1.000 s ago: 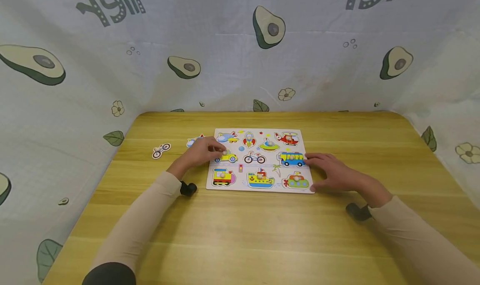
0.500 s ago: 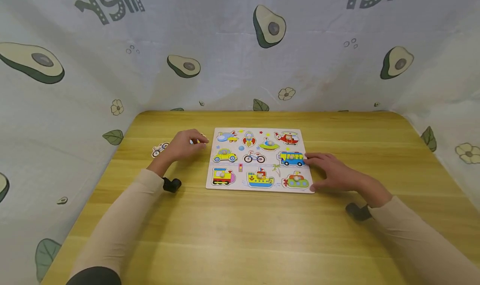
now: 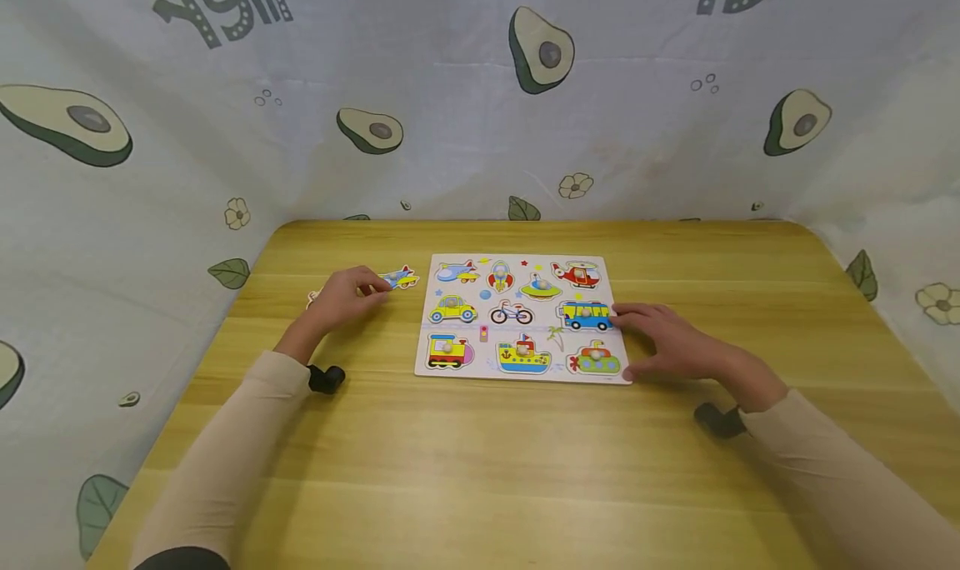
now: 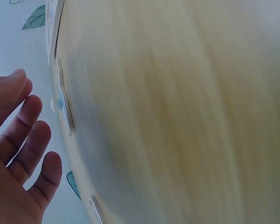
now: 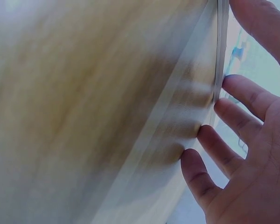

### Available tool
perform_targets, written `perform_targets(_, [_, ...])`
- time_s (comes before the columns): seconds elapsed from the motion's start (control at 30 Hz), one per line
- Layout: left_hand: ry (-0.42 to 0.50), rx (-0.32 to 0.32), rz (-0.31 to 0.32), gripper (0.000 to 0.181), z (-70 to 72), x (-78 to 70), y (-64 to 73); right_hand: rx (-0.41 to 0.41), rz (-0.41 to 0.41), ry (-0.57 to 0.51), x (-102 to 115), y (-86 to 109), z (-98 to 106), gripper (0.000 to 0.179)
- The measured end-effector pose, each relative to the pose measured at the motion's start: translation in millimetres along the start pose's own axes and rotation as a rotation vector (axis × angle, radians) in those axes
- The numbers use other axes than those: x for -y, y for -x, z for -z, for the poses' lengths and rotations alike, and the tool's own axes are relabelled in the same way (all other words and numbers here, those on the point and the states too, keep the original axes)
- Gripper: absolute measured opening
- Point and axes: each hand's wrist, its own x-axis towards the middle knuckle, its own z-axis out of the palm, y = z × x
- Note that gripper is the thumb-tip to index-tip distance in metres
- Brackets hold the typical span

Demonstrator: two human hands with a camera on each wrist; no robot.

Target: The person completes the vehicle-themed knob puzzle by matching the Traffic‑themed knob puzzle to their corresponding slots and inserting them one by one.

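Note:
My left hand [image 3: 343,297] hovers at the near left side of an airplane puzzle piece [image 3: 401,277] lying on the table. In the left wrist view its loosely bent fingers [image 4: 28,114] are apart from that piece's small knob [image 4: 55,104], holding nothing. A bicycle piece [image 3: 312,297] is mostly hidden behind this hand. In the middle lies a wooden peg puzzle board [image 3: 480,362] with vehicle pictures; its airplane and bicycle places show no knob. My right hand [image 3: 671,349] rests with spread fingers against the board's right edge, beside the bus piece [image 3: 585,314].
The wooden table [image 3: 495,470] runs up to a white cloth [image 3: 450,70] printed with avocados, hanging behind and at both sides. Knobbed pieces such as a yellow car [image 3: 452,308], a train [image 3: 448,351] and a ship [image 3: 522,355] sit in the board.
The left hand has moved left from above the yellow car, off the board, to the loose airplane piece, now covering most of the bicycle piece. The right hand has stayed at the board's edge.

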Motion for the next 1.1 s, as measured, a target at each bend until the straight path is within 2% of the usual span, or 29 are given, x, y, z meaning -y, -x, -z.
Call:
perform_targets(0.1, [0.006,-0.007,-0.008,0.023,-4.1,-0.6,-1.3,0.004,0.001,0.003,0.6,-1.1,0.1,0.083])
perform_targets(0.2, [-0.008,-0.044,-0.01,0.023,-1.3,4.3,0.7,0.004,0.001,0.0,0.1,-0.5,-0.7,0.083])
perform_targets(0.33, [-0.064,-0.103,0.007,0.024,14.0,20.3,9.5,0.002,0.002,-0.002,0.1,-0.2,-0.7,0.083])
perform_targets(0.43, [-0.117,-0.122,0.05,0.027,27.9,33.9,17.8,0.003,0.0,0.004,-0.3,-0.6,-0.8,0.083])
perform_targets(0.57, [-0.145,-0.095,0.127,0.031,42.3,49.4,27.9,0.006,-0.005,0.012,-1.6,-1.8,-1.3,0.083])
perform_targets(0.63, [-0.158,-0.078,0.14,0.032,45.9,56.0,30.9,0.006,-0.006,0.012,-1.8,-2.2,-1.3,0.084])
perform_targets(0.83, [-0.141,-0.04,0.185,0.032,44.3,69.1,35.4,0.005,0.01,0.006,-1.6,-2.2,-2.4,0.084])
perform_targets(1.1, [-0.113,-0.077,0.214,0.028,41.8,69.2,31.5,-0.002,0.01,0.008,-3.3,-1.3,-1.5,0.084])
